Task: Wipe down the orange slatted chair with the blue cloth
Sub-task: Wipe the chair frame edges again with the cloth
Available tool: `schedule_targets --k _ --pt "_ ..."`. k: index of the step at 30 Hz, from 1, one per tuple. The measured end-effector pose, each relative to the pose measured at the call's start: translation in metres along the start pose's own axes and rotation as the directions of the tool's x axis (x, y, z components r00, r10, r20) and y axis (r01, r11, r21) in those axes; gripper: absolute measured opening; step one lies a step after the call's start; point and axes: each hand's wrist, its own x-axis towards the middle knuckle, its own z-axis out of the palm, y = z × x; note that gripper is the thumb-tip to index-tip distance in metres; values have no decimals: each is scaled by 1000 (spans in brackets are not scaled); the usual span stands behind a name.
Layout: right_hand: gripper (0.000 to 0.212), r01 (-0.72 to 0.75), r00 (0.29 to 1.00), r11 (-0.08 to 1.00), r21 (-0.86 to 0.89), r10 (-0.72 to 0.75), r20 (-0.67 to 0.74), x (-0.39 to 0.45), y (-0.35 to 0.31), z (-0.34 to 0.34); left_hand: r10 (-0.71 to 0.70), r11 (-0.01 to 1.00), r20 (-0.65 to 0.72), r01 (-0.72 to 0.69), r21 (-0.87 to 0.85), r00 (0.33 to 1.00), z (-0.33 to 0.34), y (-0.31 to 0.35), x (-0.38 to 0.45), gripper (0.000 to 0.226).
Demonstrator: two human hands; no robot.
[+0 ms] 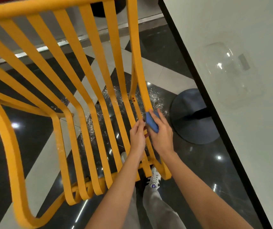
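Orange chair under our hands, right hand gripping blue cloth against outer slat, left hand fingers pinching neighbouring slat, white desk beside us

Orange chair, blue cloth, black-and-white floor

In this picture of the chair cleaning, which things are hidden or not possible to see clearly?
- Cloth: the right hand covers most of it, so its size and folding are hidden.
- Left hand: its fingers go behind a slat, so its grip is unclear.
- Chair: the top and left edges cut it off.
- Clear lid on the table: too faint to identify surely.
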Motion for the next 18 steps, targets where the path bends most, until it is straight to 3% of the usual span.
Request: schedule_targets --k 6,14,18 --pt "72 52 998 996 -78 -50 34 -71 29 -19 0 999 12 1 -41 1000 -2 -14 -8 33" --pt "57 -27 999 1000 7 27 35 6 -9 -12 -88 985 -54 78 -153 995 -1 -4 -2 34" --pt "57 -4 1000 990 140 3 8 -5 -34 -15 -50 969 -33 40 -245 998 1 0 -5 52"
